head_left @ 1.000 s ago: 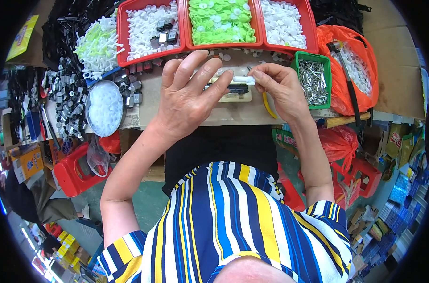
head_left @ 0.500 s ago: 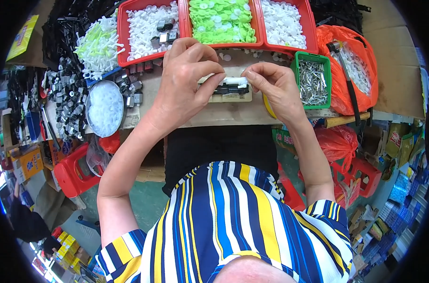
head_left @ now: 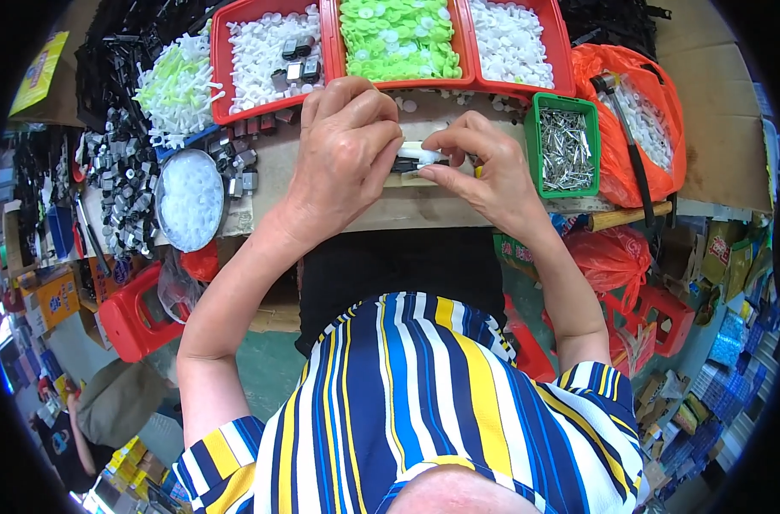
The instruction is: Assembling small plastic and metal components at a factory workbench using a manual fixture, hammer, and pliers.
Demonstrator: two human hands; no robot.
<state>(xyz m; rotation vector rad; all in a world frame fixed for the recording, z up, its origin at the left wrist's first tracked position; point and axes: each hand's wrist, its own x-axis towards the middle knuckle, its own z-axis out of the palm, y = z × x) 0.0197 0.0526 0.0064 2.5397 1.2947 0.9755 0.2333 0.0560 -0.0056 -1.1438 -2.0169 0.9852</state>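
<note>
My left hand and my right hand meet over a cardboard-covered worktop. Between their fingertips I pinch a small white plastic piece with a dark part. Most of that piece is hidden by my fingers. My left fingers curl over its left end; my right thumb and forefinger grip its right end.
Red trays of white parts, green parts and white discs line the far edge. A green bin of metal pins stands right, a round dish of white pieces left, orange bags far right. Dark metal parts litter the left.
My left hand went from lying flat with spread fingers to curled, and both hands drew together, closing on the small piece.
</note>
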